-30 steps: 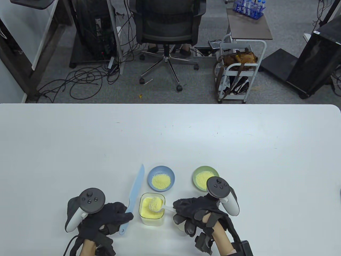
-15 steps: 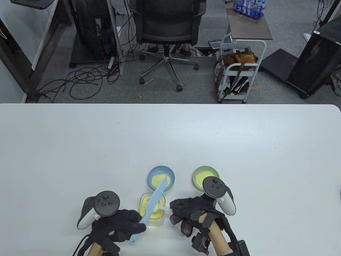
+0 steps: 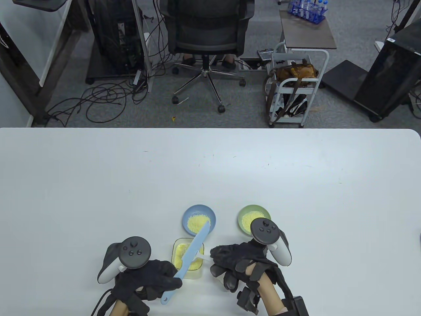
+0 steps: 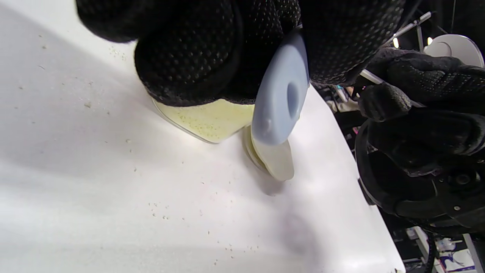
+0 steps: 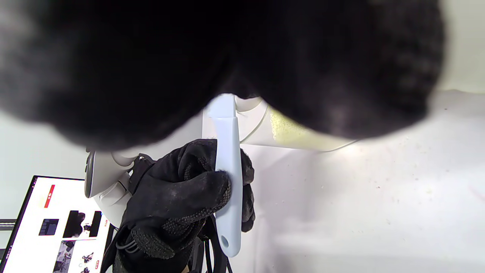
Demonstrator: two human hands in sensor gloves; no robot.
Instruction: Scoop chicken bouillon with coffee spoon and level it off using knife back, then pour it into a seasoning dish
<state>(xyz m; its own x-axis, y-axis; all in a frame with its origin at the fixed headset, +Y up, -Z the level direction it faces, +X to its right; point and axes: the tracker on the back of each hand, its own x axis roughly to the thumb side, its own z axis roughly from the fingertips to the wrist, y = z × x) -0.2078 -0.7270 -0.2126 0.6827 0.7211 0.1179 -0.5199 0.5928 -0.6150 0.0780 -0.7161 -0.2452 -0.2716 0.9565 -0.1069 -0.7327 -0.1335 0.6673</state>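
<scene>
Left hand (image 3: 148, 279) grips the blue knife (image 3: 192, 251) by its handle, blade angled across the bouillon container (image 3: 188, 258) so scrapings likely fall back in, while right hand (image 3: 236, 263) pinches the coffee spoon (image 3: 204, 257) handle beneath it, blue dish (image 3: 199, 220) waiting behind.

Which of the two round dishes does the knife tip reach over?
The blue dish: the knife tip lies over its near right part. The green dish, further right, has nothing but the right hand's tracker overlapping it.
</scene>
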